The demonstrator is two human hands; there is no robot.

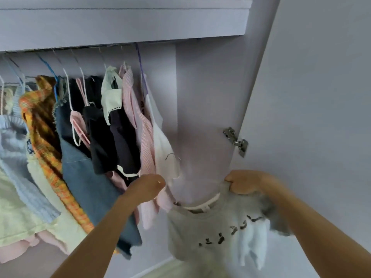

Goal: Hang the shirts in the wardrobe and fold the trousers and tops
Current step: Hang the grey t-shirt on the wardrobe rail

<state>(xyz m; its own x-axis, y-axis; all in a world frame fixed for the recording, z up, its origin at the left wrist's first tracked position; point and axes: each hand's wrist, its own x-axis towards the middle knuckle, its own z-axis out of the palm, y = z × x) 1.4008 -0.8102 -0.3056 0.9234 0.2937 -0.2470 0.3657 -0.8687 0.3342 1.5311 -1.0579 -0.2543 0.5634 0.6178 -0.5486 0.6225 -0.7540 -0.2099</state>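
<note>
While the grey T-shirt [204,229] hangs in front of the open wardrobe [202,97], low and to the right of the row of hung clothes [84,125], it is held up by its right shoulder in the right hand [244,182], whose fingers are curled round a bunch of the cloth. The left hand [147,189] is curled closed near the pink striped shirt [146,145] at the right end of the row; whether anything is pinched in it cannot be told, though a thin wire hook [172,156] shows just above and to its right. A pale blue piece of cloth [254,241] lies against the T-shirt's front on the right; what it is cannot be made out.

The T-shirt is judged to be light, soft and limp: it sags from the one held point, and its collar [200,205] droops open. No stiffness can be counted on, so it would best be taken at both shoulder seams, or supported at the collar while a hanger is fed through the neck. Slipping is unlikely with knit cotton, but stretching of the neckline may be caused if it is pulled by the collar alone. Free space on the rail is seen at the far right, beside the white top [162,141].
</note>
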